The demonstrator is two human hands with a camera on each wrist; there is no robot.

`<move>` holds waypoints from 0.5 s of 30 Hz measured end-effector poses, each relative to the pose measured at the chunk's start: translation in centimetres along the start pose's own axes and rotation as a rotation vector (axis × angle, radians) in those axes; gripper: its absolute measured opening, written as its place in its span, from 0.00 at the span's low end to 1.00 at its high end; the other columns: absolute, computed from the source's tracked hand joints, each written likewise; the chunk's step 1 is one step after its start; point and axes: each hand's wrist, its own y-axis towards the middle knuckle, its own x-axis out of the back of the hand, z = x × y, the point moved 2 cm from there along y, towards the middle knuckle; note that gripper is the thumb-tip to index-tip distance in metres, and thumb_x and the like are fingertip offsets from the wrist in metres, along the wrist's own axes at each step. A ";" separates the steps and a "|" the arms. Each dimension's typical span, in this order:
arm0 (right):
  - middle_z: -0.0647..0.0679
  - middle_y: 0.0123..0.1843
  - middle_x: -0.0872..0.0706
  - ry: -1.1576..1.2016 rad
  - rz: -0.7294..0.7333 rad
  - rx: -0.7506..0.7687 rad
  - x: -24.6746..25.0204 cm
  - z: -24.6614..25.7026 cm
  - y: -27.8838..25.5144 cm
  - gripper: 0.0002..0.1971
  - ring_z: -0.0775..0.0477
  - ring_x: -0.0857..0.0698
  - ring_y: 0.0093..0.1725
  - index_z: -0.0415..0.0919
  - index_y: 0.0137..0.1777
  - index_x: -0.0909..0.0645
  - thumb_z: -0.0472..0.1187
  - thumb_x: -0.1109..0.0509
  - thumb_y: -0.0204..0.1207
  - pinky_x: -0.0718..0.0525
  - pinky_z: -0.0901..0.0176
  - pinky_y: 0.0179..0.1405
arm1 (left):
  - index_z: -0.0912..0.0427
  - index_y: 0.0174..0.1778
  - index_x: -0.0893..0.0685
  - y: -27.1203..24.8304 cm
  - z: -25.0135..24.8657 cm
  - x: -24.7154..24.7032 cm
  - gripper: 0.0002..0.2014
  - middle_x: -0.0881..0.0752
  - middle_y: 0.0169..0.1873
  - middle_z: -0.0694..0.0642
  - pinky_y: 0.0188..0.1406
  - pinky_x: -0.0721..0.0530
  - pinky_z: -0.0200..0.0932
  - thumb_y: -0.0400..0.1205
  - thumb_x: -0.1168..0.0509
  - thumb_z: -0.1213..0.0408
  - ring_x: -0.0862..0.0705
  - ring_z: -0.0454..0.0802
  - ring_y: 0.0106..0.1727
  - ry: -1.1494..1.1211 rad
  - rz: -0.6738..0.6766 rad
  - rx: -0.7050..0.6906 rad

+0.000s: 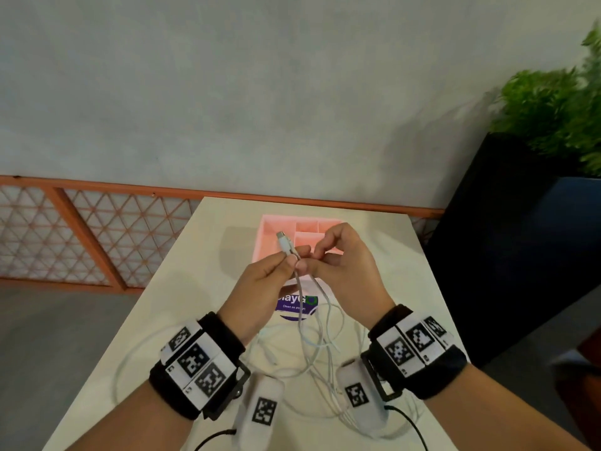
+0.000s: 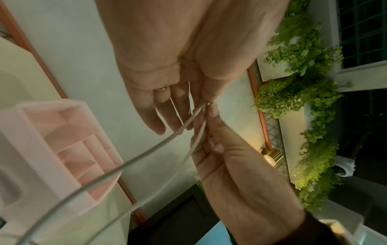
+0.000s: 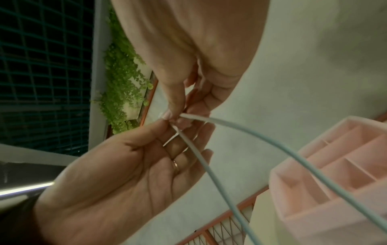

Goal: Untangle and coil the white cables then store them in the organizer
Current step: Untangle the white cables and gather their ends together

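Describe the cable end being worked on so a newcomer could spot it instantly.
Start at the pale table and find the pink plastic compartment organizer at its far end. In front of it, both hands meet: the left hand and right hand pinch one white cable. Unlike the tangled loops lying on the table, its white plug end sticks up above the fingers.

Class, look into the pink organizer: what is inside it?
The visible compartments of the pink organizer show no cables. The hands and the raised cable end cover its middle and near part in the head view.
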 end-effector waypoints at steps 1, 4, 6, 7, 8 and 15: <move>0.46 0.35 0.21 0.005 0.014 -0.011 0.0 -0.1 0.0 0.20 0.45 0.09 0.39 0.42 0.38 0.32 0.24 0.23 0.64 0.12 0.54 0.40 | 0.64 0.53 0.14 -0.1 0.0 0.0 0.14 0.12 0.58 0.51 0.53 0.14 0.42 0.86 0.44 0.65 0.11 0.46 0.53 -0.014 0.011 0.003; 0.45 0.38 0.20 -0.041 0.088 -0.040 0.2 -0.9 -0.2 0.18 0.31 0.12 0.39 0.41 0.41 0.32 0.28 0.23 0.67 0.13 0.44 0.38 | 0.64 0.49 0.14 -0.3 0.0 0.3 0.14 0.09 0.50 0.54 0.56 0.14 0.43 0.86 0.45 0.64 0.11 0.49 0.52 -0.021 0.019 -0.028; 0.43 0.39 0.20 -0.133 0.214 -0.056 0.6 -2.2 -0.7 0.16 0.38 0.16 0.32 0.41 0.44 0.32 0.31 0.25 0.69 0.16 0.54 0.32 | 0.57 0.45 0.17 -0.1 -0.4 1.1 0.13 0.09 0.46 0.54 0.56 0.16 0.44 0.87 0.47 0.62 0.11 0.49 0.53 -0.042 -0.031 -0.076; 0.44 0.39 0.21 -0.196 0.291 -0.069 0.8 -3.0 -1.2 0.14 0.43 0.18 0.31 0.40 0.45 0.31 0.32 0.26 0.71 0.17 0.58 0.31 | 0.56 0.44 0.19 0.1 -0.8 1.6 0.13 0.09 0.42 0.53 0.53 0.16 0.43 0.87 0.48 0.61 0.11 0.49 0.51 -0.070 -0.060 -0.093; 0.45 0.37 0.20 -0.262 0.356 -0.092 1.2 -4.0 -1.8 0.11 0.47 0.20 0.31 0.38 0.45 0.29 0.34 0.28 0.73 0.18 0.60 0.31 | 0.56 0.43 0.21 0.3 -1.3 2.2 0.14 0.09 0.37 0.52 0.50 0.16 0.43 0.87 0.50 0.61 0.10 0.50 0.47 -0.114 -0.082 -0.107; 0.53 0.29 0.22 -0.702 0.418 -0.387 9.9 -12.5 -6.2 0.14 0.52 0.22 0.33 0.49 0.35 0.25 0.35 0.42 0.82 0.26 0.64 0.39 | 0.49 0.39 0.23 1.3 -6.4 8.8 0.14 0.32 0.20 0.43 0.21 0.35 0.33 0.88 0.50 0.60 0.37 0.40 0.21 -0.248 -0.340 -0.301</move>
